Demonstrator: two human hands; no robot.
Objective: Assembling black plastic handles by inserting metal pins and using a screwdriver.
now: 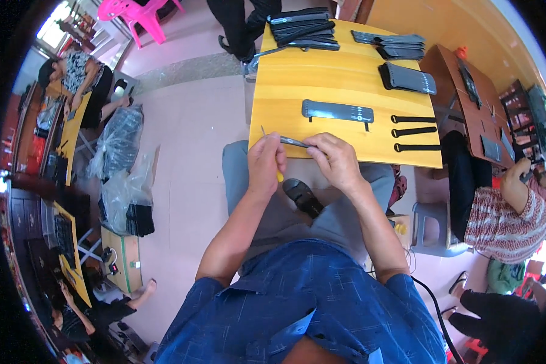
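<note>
Over the near edge of the yellow table [285, 79], my two hands hold a dark grey flat piece [293, 142], seen nearly edge-on. My left hand [264, 165] is closed on its left end. A thin tool with a yellow handle [279, 176] is also in that hand, its narrow tip poking out above the fingers; its exact kind is unclear. My right hand [337, 161] pinches the right end of the piece. Just beyond lies a grey panel [338, 111] with two short black tabs. Three black straps with end loops [414, 131] lie to its right.
Stacks of dark panels [303, 27] stand at the table's far left, with more grey panels [400, 45] and a folded pile [407, 79] at far right. A person [503, 218] sits on the right by a brown table [473, 103]. Plastic-wrapped bundles [120, 145] lie left.
</note>
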